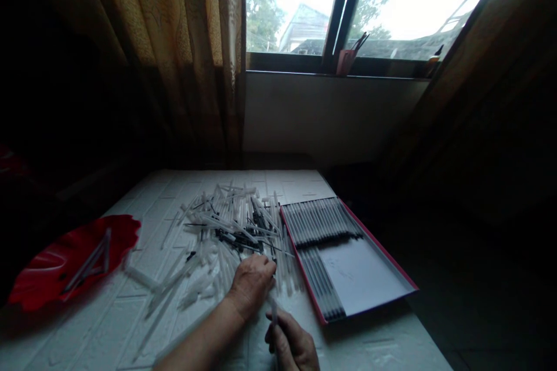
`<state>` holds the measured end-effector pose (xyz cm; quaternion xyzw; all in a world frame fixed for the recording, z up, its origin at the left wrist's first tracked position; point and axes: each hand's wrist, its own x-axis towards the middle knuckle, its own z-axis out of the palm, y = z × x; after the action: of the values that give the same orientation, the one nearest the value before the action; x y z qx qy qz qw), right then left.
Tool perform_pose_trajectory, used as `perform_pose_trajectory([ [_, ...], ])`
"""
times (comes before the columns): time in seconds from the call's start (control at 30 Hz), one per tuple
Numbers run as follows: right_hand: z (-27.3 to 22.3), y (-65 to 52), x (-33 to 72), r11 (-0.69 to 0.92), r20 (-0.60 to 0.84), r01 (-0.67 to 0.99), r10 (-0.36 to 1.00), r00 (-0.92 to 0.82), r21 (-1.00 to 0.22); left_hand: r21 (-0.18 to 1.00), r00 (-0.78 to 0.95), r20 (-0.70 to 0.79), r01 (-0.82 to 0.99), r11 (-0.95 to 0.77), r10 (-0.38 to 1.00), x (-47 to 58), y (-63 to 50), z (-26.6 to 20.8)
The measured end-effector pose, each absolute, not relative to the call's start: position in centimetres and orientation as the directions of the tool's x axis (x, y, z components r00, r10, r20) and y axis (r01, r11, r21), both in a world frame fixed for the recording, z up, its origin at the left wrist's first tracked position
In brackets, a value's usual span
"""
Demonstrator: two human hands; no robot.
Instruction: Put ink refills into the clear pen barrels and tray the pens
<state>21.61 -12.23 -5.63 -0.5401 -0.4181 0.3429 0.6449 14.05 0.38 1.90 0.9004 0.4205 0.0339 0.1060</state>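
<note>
My right hand [292, 341], at the bottom, pinches a clear pen barrel [274, 310] that stands roughly upright between thumb and fingers. Just above it, my left hand [253, 279] is closed near the barrel's upper end; what its fingertips hold is hidden. Beyond my left hand spreads a loose pile of clear tubes [226, 208], with black slender parts [261, 217] mixed in. To the right lies an open box [357, 278] with a red edge. Clear pens with black ends [322, 220] fill its far part in a row, and several more line its near left side.
A red scalloped dish [117, 232] with a few clear tubes stands at the left. The white brick-patterned table [369, 348] ends at the right beside the box. Behind are a curtain [187, 40], a window, and a pink cup [345, 62] on the sill.
</note>
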Motion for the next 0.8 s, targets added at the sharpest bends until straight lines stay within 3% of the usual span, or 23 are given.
perform_pose_trajectory([
  [0.23,-5.8,-12.2,21.8,0.212,0.203,0.017,0.902,0.382,-0.977,0.167,0.644,-0.026,0.757,-0.631,0.765,13.7,0.1,1.1],
  [0.47,-5.8,-12.2,21.8,0.221,0.214,0.025,0.901,0.377,-0.975,0.272,0.612,0.034,0.755,-0.597,0.79,13.2,0.0,1.1],
  [0.7,-6.0,-12.3,21.9,0.219,0.272,0.185,0.901,0.339,-0.958,0.556,0.517,0.105,0.678,-0.481,0.849,9.2,-1.9,2.1],
  [0.73,-6.1,-12.3,21.9,0.243,0.311,0.236,0.896,0.316,-0.941,0.643,0.487,0.103,0.633,-0.432,0.867,8.4,-2.3,1.9],
  [0.8,-6.3,-12.3,21.9,0.296,0.395,0.34,0.875,0.278,-0.893,0.917,0.358,0.021,0.366,-0.161,0.933,7.0,-3.2,0.9],
])
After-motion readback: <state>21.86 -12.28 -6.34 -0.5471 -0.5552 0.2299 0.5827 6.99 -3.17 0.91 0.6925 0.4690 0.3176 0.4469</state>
